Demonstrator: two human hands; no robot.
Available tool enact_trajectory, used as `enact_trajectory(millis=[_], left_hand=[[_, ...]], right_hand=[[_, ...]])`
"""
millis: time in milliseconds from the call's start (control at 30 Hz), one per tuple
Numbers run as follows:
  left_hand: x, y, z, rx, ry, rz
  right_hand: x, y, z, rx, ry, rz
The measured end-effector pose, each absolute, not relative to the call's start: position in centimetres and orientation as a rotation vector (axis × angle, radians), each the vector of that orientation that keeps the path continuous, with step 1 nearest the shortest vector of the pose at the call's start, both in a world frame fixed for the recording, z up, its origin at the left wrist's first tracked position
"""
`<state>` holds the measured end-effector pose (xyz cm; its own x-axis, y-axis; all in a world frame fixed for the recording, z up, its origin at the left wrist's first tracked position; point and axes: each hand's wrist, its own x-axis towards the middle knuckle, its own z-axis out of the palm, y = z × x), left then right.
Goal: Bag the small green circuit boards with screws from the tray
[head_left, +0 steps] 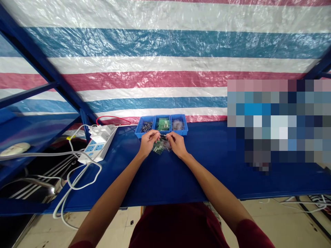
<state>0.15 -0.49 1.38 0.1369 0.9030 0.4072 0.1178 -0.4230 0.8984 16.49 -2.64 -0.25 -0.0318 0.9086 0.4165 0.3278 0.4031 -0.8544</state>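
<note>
Both hands busy: we pinched a small metal part (163,136) between left hand (149,142) and right hand (177,143) fingertips, near three blue bins (183,133); green-printed plastic bags (158,148) lay below on the table (167,179).

Two hands are seen: one left hand (148,142) and one right hand (178,143). The thin pieces (163,136) pinched between them are too small to be counted. Just beyond the hands, three blue bins (183,132) are set in one row. Left of the left hand, one white power strip (100,151) and one red wire (113,117) are found.
</note>
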Motion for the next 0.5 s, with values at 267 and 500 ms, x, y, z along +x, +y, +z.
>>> enact_trajectory(millis=[267, 500], left_hand=[[0.31, -0.71, 1.33, 1.704, 1.056, 1.313], [-0.21, -0.22, 1.06, 1.769, 1.062, 1.272]], right_hand=[[16.73, -2.38, -0.56, -1.143, -1.554, 0.661], [16.72, -2.47, -0.6, -1.143, -1.552, 0.648]])
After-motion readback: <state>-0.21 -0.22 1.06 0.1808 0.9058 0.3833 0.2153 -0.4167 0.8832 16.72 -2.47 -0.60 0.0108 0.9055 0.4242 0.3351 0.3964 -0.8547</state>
